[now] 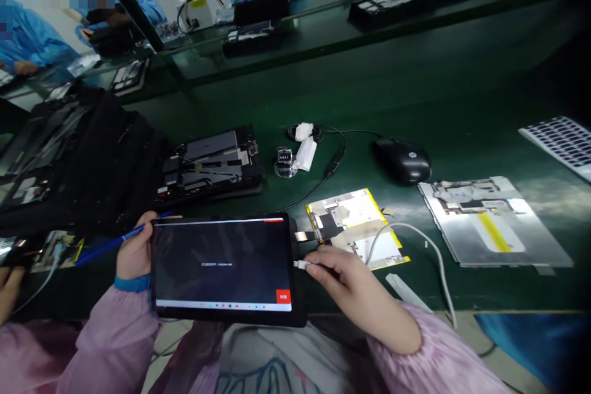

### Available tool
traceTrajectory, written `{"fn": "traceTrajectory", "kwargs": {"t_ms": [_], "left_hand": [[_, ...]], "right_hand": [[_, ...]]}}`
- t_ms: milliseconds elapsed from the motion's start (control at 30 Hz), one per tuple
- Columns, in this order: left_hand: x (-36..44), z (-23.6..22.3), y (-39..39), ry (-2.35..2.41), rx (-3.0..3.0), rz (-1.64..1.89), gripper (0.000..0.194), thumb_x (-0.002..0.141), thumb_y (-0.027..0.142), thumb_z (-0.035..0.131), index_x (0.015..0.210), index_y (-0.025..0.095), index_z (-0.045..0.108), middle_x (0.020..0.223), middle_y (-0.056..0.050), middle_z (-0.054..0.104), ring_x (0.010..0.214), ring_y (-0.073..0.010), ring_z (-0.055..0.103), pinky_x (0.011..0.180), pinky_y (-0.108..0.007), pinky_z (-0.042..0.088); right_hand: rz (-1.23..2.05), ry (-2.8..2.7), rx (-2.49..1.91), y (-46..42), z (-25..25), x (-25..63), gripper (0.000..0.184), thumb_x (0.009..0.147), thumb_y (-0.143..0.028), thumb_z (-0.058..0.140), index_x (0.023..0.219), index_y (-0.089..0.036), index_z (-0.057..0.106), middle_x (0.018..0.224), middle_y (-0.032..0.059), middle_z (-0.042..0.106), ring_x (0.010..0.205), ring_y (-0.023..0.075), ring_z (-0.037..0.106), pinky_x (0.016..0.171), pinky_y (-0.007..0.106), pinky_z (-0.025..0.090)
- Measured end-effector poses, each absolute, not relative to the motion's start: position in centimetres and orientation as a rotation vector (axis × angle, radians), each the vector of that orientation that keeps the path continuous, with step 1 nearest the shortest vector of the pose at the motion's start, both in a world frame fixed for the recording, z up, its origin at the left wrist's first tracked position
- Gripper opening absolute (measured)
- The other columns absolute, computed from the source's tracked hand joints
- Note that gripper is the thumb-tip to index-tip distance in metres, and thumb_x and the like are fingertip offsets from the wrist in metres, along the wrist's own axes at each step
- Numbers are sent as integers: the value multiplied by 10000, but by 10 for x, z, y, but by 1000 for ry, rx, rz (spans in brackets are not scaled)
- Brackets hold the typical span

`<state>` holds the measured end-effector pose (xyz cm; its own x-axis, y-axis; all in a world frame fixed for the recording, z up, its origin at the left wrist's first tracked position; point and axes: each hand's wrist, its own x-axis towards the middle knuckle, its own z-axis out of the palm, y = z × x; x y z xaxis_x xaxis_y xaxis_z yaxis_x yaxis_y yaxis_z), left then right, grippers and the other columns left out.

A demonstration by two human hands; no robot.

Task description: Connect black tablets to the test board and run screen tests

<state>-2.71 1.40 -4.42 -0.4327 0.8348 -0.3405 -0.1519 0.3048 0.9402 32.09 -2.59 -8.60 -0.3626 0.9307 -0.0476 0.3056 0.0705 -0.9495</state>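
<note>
A tablet (221,283) with a lit dark screen, white text in its middle and a red box at lower right is at the table's front edge. My left hand (133,249), with a blue band at the wrist, grips its left side; the fingers behind it are hidden. At the right side, my right hand (339,271) pinches the white plug of a cable (441,255), its tip against the tablet's edge. A flat ribbon (303,236) runs from the tablet to an opened board assembly (357,221) with yellow edges. A blue pen-like strip (108,246) lies beside my left hand.
Stacked black device housings (92,160) stand at left, with an opened unit (212,163) beside them. Farther right are a counter (285,160), a black mouse (404,160), a metal panel (498,221) and a label sheet (561,141). Another person's hand (9,289) is at far left; co-workers sit opposite.
</note>
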Motion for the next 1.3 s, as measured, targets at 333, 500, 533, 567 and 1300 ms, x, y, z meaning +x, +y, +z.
{"fn": "traceTrajectory", "kwargs": {"t_ms": [333, 500, 533, 567, 1300], "left_hand": [[-27, -46, 13, 1602, 674, 1367, 558, 389, 388, 877, 761, 217, 498, 751, 8, 720, 825, -287, 680, 681, -359, 566], [-27, -45, 15, 1575, 668, 1357, 547, 402, 368, 875, 742, 209, 478, 735, -10, 712, 856, -296, 674, 689, -359, 566], [-26, -45, 15, 1578, 661, 1352, 523, 428, 354, 863, 751, 212, 477, 728, -9, 710, 855, -297, 675, 684, -363, 566], [-26, -46, 15, 1582, 654, 1346, 498, 451, 342, 848, 756, 214, 475, 718, -9, 707, 845, -299, 676, 673, -366, 565], [-30, -56, 14, 1565, 747, 1354, 276, 646, 219, 667, 722, 219, 402, 655, 26, 601, 681, -174, 605, 630, -250, 464]], "right_hand": [[1378, -1755, -1247, -22, -88, 320, 283, 927, -335, 453, 773, -181, 635, 726, 35, 636, 691, 154, 581, 634, 265, 454], [1381, -1687, -1288, -22, -90, 321, 279, 913, -341, 458, 767, -175, 628, 709, 28, 625, 674, 149, 570, 627, 259, 451], [1384, -1685, -1288, -22, -89, 322, 272, 910, -340, 461, 774, -174, 627, 717, 31, 630, 680, 151, 572, 629, 260, 452], [1386, -1691, -1286, -22, -89, 322, 267, 908, -339, 463, 776, -173, 626, 721, 32, 632, 684, 152, 572, 629, 262, 451], [1266, -2119, -1351, -15, -79, 319, 323, 915, -324, 420, 666, -199, 583, 631, 21, 610, 593, 158, 552, 575, 273, 385]]}}
